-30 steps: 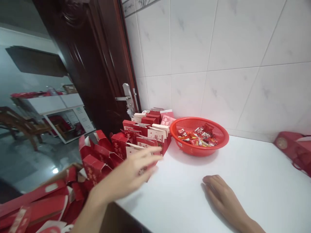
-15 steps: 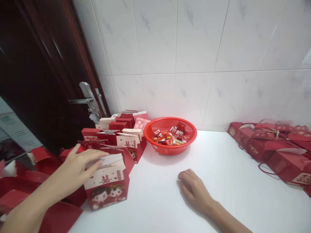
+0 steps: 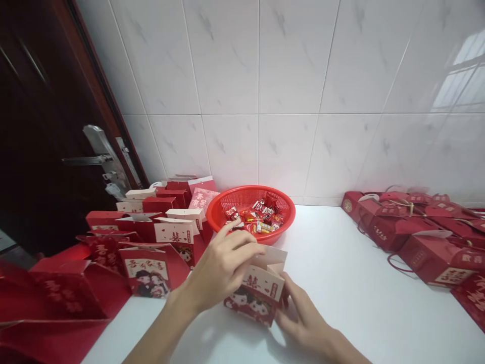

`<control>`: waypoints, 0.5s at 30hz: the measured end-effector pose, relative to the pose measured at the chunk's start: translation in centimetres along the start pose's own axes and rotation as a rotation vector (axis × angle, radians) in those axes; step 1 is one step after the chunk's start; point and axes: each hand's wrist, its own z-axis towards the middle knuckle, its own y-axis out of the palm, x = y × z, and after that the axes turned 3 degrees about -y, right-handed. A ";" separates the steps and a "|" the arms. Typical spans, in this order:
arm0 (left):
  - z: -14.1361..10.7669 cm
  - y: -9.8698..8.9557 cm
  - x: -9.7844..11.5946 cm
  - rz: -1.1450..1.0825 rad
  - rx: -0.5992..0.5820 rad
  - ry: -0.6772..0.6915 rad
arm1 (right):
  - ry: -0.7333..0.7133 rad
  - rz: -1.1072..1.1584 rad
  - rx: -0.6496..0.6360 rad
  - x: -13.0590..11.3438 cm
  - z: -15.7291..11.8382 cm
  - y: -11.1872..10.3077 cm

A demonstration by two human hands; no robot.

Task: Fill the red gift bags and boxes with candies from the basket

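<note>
A red and cream paper candy box (image 3: pixel 253 299), printed with two cartoon faces, is on the white table in front of me, its top flaps standing up. My left hand (image 3: pixel 222 265) is closed on the box's upper left edge, with the fingertips partly hidden behind the flap. Against the box's right side rests my right hand (image 3: pixel 305 316), its thumb low near the front corner and its fingers curled round the side. Just behind the box stands a red plastic basket (image 3: pixel 288 222) with several wrapped candies (image 3: pixel 261 215) in it.
Rows of red and cream paper boxes (image 3: pixel 149 273) with raised flaps crowd the left side. Closed red boxes with cords (image 3: pixel 435 253) fill the right edge. A tiled wall (image 3: pixel 288 156) bounds the back, and a dark door (image 3: pixel 41 101) stands at left.
My left hand has brought the candy box from the left row to the middle of the table. My right hand has moved from lying on the table to the box's side.
</note>
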 end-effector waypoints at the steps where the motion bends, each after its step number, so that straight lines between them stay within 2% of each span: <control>1: 0.4 0.4 -0.1 0.011 -0.002 0.015 | 0.001 0.026 0.029 0.0 0.1 -0.5; 4: 1.1 1.4 -0.3 0.003 -0.056 0.049 | -0.022 0.118 0.054 0.2 0.4 -1.6; 6: 1.1 2.0 -0.3 -0.056 -0.133 0.008 | -0.024 0.137 0.073 0.4 0.5 -1.7; 11: 0.8 1.8 -0.3 -0.458 -0.394 -0.346 | 0.068 0.125 0.092 1.5 0.3 -0.7; 15: 0.9 2.3 -1.4 -0.785 -0.479 -0.542 | 0.110 0.113 0.076 2.0 0.0 -0.4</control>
